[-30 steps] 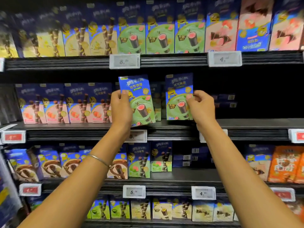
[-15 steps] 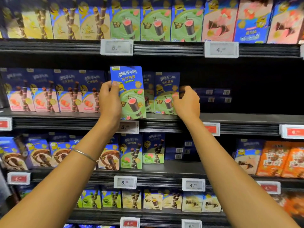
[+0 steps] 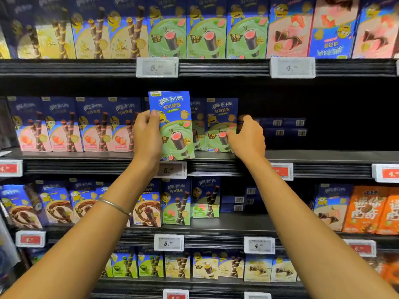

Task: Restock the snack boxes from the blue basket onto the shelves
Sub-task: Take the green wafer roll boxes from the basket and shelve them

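Two boxes mid-frame: your left hand (image 3: 146, 137) grips the near box (image 3: 175, 126) for shelving, right hand (image 3: 248, 140) pinches the shelved box (image 3: 220, 114), probably squaring it.

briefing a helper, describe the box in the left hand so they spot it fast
On the second black metal shelf down, look mid-shelf. The blue and green cardboard snack box in the grip of the left hand juts forward of the row, unlike the matching box the right hand holds farther back.

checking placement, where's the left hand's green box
Head view, centre: the left hand holds the green box at the shelf edge, left of the shelved green boxes.
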A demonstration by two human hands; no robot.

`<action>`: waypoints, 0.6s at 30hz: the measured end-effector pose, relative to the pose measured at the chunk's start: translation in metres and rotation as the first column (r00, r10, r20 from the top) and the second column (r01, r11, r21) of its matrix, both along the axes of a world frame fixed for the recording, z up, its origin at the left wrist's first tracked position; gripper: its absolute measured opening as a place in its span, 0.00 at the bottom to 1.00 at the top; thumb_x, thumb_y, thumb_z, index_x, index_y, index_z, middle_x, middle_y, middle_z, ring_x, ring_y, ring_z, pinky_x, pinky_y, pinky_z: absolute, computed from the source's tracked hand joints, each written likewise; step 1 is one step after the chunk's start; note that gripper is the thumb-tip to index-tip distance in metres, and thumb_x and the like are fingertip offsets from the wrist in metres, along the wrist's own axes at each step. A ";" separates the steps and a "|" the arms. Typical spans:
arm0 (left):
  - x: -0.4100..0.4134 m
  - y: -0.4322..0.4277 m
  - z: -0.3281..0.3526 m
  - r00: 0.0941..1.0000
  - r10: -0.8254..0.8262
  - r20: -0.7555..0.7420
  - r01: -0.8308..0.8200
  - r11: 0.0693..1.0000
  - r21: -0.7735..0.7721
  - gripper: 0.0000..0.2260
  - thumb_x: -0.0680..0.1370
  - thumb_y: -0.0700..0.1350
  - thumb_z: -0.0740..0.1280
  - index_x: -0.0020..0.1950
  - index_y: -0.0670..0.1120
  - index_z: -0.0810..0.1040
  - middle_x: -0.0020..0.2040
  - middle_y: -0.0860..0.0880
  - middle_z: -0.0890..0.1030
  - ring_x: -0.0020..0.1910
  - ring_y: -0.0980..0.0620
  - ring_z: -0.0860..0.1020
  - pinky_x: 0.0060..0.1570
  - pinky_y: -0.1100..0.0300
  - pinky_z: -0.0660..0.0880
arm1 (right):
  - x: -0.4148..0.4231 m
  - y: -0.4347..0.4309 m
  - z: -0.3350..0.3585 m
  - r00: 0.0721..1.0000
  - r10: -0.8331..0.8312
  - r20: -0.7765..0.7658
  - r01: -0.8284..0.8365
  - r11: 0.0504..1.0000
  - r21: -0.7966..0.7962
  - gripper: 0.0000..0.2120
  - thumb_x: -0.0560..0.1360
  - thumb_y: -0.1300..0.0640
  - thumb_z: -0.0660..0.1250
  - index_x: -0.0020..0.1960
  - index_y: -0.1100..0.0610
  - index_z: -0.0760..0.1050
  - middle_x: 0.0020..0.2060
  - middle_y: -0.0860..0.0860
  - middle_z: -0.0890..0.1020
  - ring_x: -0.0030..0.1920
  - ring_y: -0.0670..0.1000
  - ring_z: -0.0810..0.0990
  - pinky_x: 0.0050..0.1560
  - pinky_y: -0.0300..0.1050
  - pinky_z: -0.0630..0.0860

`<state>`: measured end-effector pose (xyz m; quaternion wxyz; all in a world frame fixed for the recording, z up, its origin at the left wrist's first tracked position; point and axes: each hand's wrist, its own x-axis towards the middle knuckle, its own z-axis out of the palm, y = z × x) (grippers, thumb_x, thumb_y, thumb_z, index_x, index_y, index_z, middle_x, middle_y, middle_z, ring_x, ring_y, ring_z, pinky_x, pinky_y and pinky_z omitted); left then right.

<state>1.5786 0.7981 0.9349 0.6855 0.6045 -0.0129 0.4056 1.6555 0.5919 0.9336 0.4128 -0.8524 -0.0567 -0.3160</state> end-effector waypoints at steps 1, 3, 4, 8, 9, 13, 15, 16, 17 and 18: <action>0.000 0.002 0.000 1.000 0.003 -0.002 -0.003 1.000 0.008 0.07 0.89 0.47 0.57 0.59 0.45 0.73 0.54 0.47 0.83 0.41 0.61 0.84 0.37 0.66 0.79 | 0.000 -0.001 -0.001 1.000 0.014 -0.012 -0.014 1.000 0.009 0.24 0.76 0.51 0.72 0.68 0.55 0.71 0.63 0.56 0.77 0.59 0.60 0.79 0.53 0.57 0.79; -0.001 0.005 0.000 1.000 0.009 -0.001 -0.009 1.000 0.024 0.07 0.89 0.46 0.57 0.61 0.44 0.72 0.53 0.48 0.82 0.39 0.64 0.84 0.34 0.68 0.78 | 0.001 -0.002 -0.002 0.999 0.029 -0.023 -0.028 0.998 0.052 0.28 0.75 0.49 0.74 0.70 0.55 0.69 0.65 0.56 0.75 0.60 0.60 0.78 0.52 0.55 0.77; -0.001 0.006 0.000 1.000 0.014 -0.005 -0.014 0.999 0.041 0.07 0.89 0.46 0.57 0.62 0.44 0.71 0.52 0.50 0.82 0.38 0.65 0.84 0.34 0.68 0.77 | 0.000 -0.002 -0.003 1.000 0.020 -0.015 -0.019 0.997 0.070 0.29 0.75 0.48 0.73 0.70 0.55 0.67 0.66 0.55 0.74 0.61 0.60 0.77 0.52 0.55 0.76; 0.006 0.006 0.004 0.999 0.001 -0.039 0.004 0.992 0.124 0.07 0.89 0.43 0.56 0.66 0.45 0.69 0.50 0.54 0.80 0.36 0.68 0.83 0.33 0.70 0.76 | -0.015 0.006 -0.005 0.981 -0.007 0.196 -0.019 0.992 0.126 0.25 0.76 0.46 0.72 0.68 0.51 0.68 0.62 0.50 0.73 0.60 0.52 0.76 0.50 0.52 0.77; 0.009 0.005 0.006 0.999 -0.011 -0.053 0.019 0.989 0.148 0.07 0.89 0.42 0.56 0.66 0.45 0.69 0.50 0.54 0.81 0.36 0.67 0.83 0.34 0.69 0.77 | -0.020 0.011 -0.005 0.967 0.055 0.247 -0.091 0.987 0.136 0.23 0.76 0.46 0.71 0.66 0.50 0.70 0.59 0.48 0.75 0.56 0.50 0.77 0.50 0.51 0.78; 0.019 -0.002 0.017 0.987 -0.077 -0.143 0.111 0.962 0.249 0.02 0.88 0.40 0.58 0.58 0.47 0.66 0.46 0.48 0.80 0.37 0.57 0.83 0.41 0.53 0.82 | -0.033 0.036 -0.008 0.940 0.296 0.169 -0.313 0.946 0.084 0.23 0.75 0.43 0.71 0.66 0.48 0.72 0.52 0.44 0.78 0.47 0.45 0.80 0.49 0.49 0.80; 0.025 -0.003 0.019 0.976 -0.111 -0.189 0.159 0.953 0.258 0.09 0.88 0.40 0.59 0.51 0.49 0.64 0.49 0.44 0.79 0.41 0.52 0.82 0.44 0.48 0.83 | -0.033 0.044 -0.010 0.950 0.298 0.089 -0.302 0.953 0.036 0.25 0.75 0.41 0.71 0.67 0.49 0.71 0.52 0.43 0.79 0.52 0.47 0.80 0.51 0.54 0.80; 0.027 -0.003 0.020 0.970 -0.121 -0.209 0.174 0.950 0.260 0.10 0.88 0.40 0.60 0.50 0.49 0.63 0.51 0.43 0.80 0.42 0.51 0.83 0.43 0.49 0.84 | -0.032 0.046 -0.012 0.955 0.288 0.074 -0.290 0.957 0.021 0.23 0.75 0.42 0.72 0.66 0.48 0.71 0.51 0.43 0.79 0.52 0.47 0.79 0.51 0.55 0.80; 0.028 -0.002 0.020 0.967 -0.114 -0.227 0.176 0.946 0.273 0.09 0.88 0.40 0.60 0.50 0.49 0.64 0.52 0.43 0.80 0.43 0.52 0.83 0.41 0.53 0.85 | -0.031 0.047 -0.014 0.959 0.274 0.076 -0.275 0.961 0.011 0.20 0.76 0.43 0.71 0.63 0.48 0.72 0.50 0.42 0.79 0.52 0.47 0.80 0.51 0.55 0.80; 0.029 -0.001 0.019 0.967 -0.099 -0.236 0.169 0.940 0.296 0.08 0.88 0.41 0.60 0.51 0.49 0.65 0.52 0.44 0.80 0.43 0.52 0.84 0.40 0.55 0.85 | -0.030 0.047 -0.015 0.964 0.255 0.082 -0.256 0.967 0.007 0.16 0.77 0.45 0.71 0.61 0.48 0.73 0.48 0.41 0.79 0.51 0.47 0.80 0.51 0.56 0.81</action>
